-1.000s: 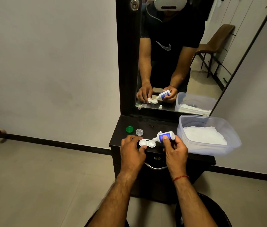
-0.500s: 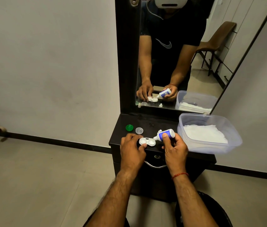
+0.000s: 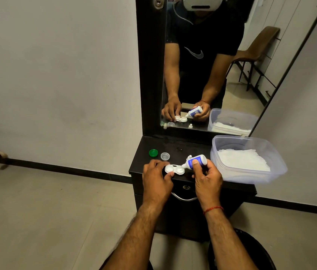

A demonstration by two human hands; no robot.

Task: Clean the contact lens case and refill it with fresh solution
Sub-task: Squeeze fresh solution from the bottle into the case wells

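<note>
A white contact lens case (image 3: 175, 169) with two open wells lies on the dark dresser top (image 3: 192, 149). My left hand (image 3: 156, 179) holds its left end between thumb and fingers. My right hand (image 3: 207, 178) grips a small white and blue solution bottle (image 3: 195, 162), tipped so its nozzle points down-left at the case's right well. A green cap (image 3: 153, 152) and a clear cap (image 3: 165, 156) lie on the top just behind my left hand. A small white bottle cap (image 3: 189, 157) sits behind the nozzle.
A clear plastic tub (image 3: 251, 175) holding white tissue fills the right end of the dresser top, close to my right hand. A mirror (image 3: 212, 75) stands upright at the back. A metal drawer handle (image 3: 185, 198) sits below the front edge.
The bottle has tilted further, bringing its nozzle down to the case's right well. Both hands stay in about the same place.
</note>
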